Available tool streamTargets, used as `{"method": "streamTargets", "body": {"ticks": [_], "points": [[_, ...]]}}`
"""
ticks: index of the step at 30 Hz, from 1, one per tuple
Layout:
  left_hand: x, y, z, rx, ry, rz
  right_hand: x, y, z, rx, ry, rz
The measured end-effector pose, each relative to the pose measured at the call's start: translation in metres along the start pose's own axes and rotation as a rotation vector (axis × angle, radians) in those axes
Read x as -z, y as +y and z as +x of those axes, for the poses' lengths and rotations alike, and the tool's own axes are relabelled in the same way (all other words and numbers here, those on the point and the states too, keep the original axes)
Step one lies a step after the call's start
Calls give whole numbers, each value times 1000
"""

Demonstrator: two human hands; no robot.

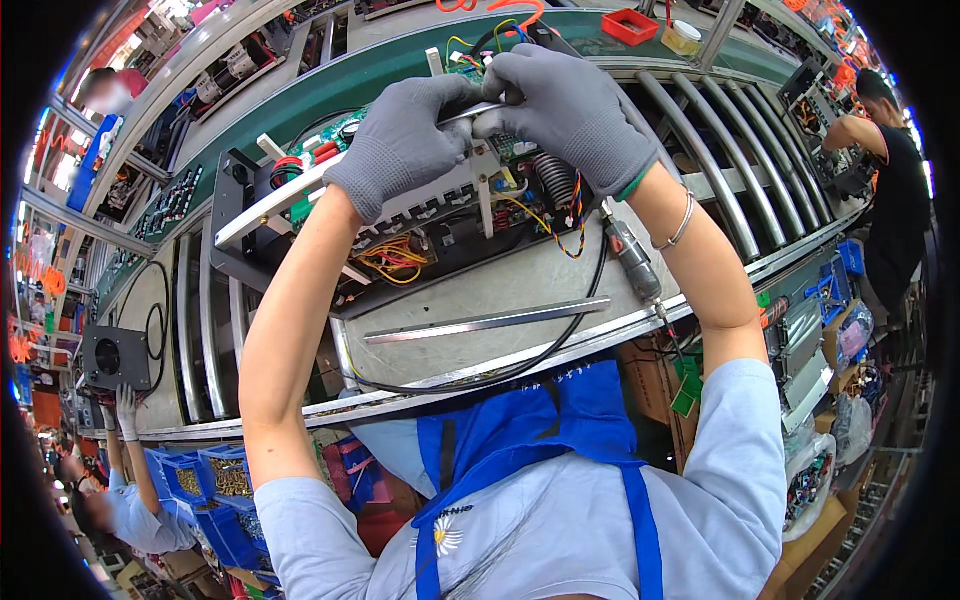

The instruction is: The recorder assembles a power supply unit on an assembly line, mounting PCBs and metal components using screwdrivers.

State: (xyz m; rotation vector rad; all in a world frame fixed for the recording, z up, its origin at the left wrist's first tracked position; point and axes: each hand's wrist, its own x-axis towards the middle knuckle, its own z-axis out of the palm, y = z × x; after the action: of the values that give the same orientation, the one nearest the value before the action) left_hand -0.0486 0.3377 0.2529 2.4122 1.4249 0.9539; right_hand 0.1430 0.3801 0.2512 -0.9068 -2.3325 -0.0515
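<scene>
Both my hands wear grey knit gloves and meet over an open electronics chassis with a black frame. A long, light metal bar runs slantwise across the top of the chassis. My left hand is closed over this bar, its fingers near the bar's right part. My right hand pinches the same bar close to the left fingertips. Green circuit boards and yellow-orange wires show inside the chassis. The gloves hide where the bar meets the far side.
A second metal strip lies on the bench before the chassis. An electric screwdriver rests to the right by a black cable. Rollers run along the right. Behind are a red tray and a small tub. Co-workers stand left and right.
</scene>
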Motion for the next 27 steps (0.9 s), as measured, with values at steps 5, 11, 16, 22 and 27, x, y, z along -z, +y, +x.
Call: {"method": "streamTargets", "body": {"ticks": [5,11,16,22,27], "points": [[2,2,0,41,-35,-8,2,-2,-1,33,-18,-81],[3,8,3,38,-69,-16,10,-8,-8,38,6,-195],[-5,6,-1,153,-2,-7,33,-16,-47,114,112,7],[-6,12,1,113,7,131,-15,58,-172,-385,111,84],[-3,10,0,159,-4,61,-84,88,-240,-781,-306,-222]]}}
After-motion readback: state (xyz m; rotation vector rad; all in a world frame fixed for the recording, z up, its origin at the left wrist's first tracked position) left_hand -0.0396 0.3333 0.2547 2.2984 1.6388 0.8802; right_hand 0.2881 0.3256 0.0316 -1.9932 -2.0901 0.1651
